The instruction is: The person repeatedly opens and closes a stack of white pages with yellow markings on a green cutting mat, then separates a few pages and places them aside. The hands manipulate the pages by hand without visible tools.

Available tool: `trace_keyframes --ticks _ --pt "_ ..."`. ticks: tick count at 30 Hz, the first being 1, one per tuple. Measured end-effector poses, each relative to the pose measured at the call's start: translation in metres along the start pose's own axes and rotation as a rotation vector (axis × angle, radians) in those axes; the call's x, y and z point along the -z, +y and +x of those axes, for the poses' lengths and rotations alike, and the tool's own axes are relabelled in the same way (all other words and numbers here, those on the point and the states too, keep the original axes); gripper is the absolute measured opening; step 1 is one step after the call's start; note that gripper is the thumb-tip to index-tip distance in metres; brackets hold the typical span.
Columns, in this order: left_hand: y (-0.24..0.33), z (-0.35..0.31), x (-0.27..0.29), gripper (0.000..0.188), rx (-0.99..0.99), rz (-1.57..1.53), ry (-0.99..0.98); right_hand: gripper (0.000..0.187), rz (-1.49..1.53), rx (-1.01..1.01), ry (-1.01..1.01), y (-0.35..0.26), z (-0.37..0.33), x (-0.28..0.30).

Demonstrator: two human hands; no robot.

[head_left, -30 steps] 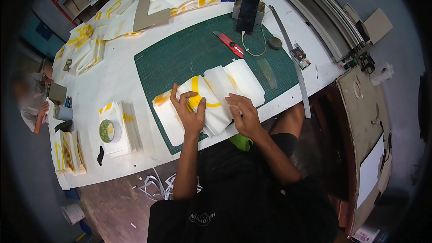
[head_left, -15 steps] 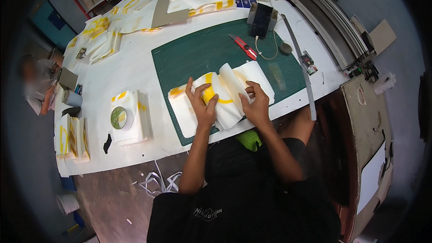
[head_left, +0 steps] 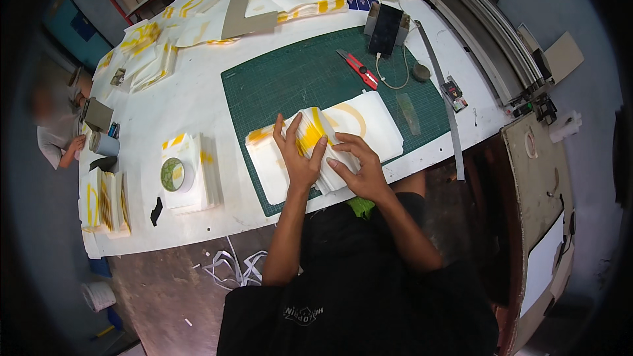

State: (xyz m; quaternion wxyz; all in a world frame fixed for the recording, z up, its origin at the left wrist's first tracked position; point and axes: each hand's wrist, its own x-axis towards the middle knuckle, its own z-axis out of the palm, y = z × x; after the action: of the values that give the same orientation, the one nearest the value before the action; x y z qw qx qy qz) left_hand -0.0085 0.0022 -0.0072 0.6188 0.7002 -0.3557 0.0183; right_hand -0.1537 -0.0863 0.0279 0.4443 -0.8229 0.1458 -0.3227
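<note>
A thick bundle of folded white paper sheets with yellow print (head_left: 311,133) stands bunched on the green cutting mat (head_left: 283,76), its leaves gathered toward the left. My left hand (head_left: 301,163) grips this bundle, fingers at its far left side and thumb across its front. Beside the bundle's right face is my right hand (head_left: 361,170), fingers curved and apart, their tips at or very near the leaves; no sheet shows between them. Flat white paper with a pale orange curve (head_left: 369,118) lies to the right, and another printed part (head_left: 267,168) extends left underneath.
Beyond the hands lie a red utility knife (head_left: 359,69), a phone (head_left: 386,29) with a cable and a steel ruler (head_left: 440,82). A tape roll (head_left: 175,175) sits on a paper stack to the left. Printed sheets cover the far table; another person (head_left: 59,118) is at far left.
The curled leaf that my right hand held has gone over to the left, into the bundle. My right hand has moved left and its fingers have spread. My left hand stays on the bundle.
</note>
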Motion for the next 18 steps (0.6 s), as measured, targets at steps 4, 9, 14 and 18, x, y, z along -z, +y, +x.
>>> trace_keyframes --ticks 4,9,14,18 --pt "-0.001 0.000 -0.001 0.080 0.007 0.015 -0.010 0.046 0.228 -0.122 -0.007 0.004 0.000 -0.004" --pt "-0.003 0.002 0.001 0.088 0.014 0.027 -0.037 0.061 0.219 -0.288 -0.060 0.009 0.007 0.003" --pt "-0.005 0.003 0.001 0.092 0.063 0.012 -0.051 0.066 0.106 -0.257 -0.094 -0.003 0.012 0.006" --pt "-0.007 0.004 -0.001 0.098 0.072 -0.007 -0.062 0.068 0.156 -0.288 -0.059 -0.001 0.011 0.006"
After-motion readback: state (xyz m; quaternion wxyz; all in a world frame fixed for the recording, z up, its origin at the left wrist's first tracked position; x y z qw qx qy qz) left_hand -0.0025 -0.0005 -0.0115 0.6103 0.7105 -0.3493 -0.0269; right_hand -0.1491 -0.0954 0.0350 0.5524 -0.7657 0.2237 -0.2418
